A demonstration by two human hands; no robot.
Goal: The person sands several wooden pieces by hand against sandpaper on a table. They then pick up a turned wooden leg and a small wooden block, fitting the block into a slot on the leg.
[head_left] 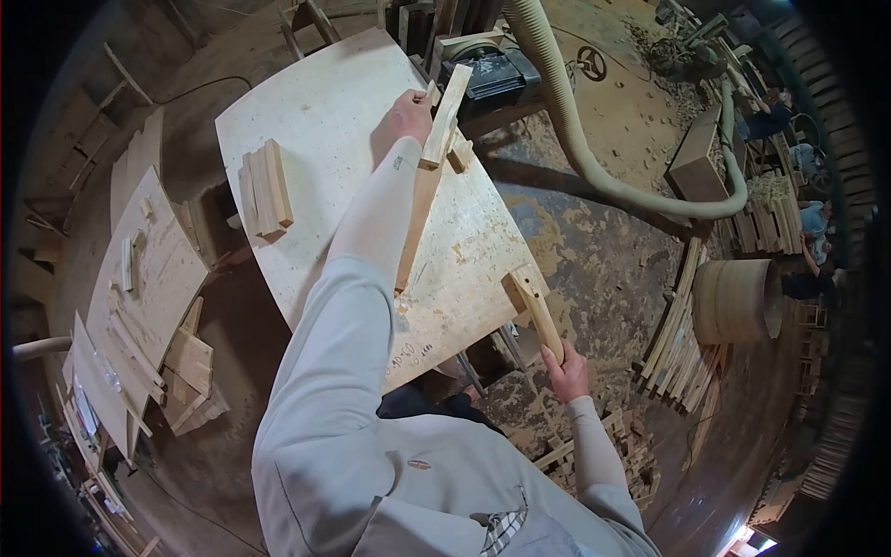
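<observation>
Head view: plywood table [316,121] fills the centre, strewn with sawdust. Dust hose [594,158] curves across the floor to its right. Long slat [429,176] lies on the table, running from the far edge back toward the person. Left hand [402,116] is clamped on its far end, so nearly all of the slat extends below the grip. Right hand [566,369] is closed around a short notched piece [531,302], whose notched end rests on the table's near edge. Small block stack [264,190] sits well left.

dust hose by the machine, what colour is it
The dust hose is a pale beige, cream tone with a ribbed surface, seen best in the head view.
</observation>
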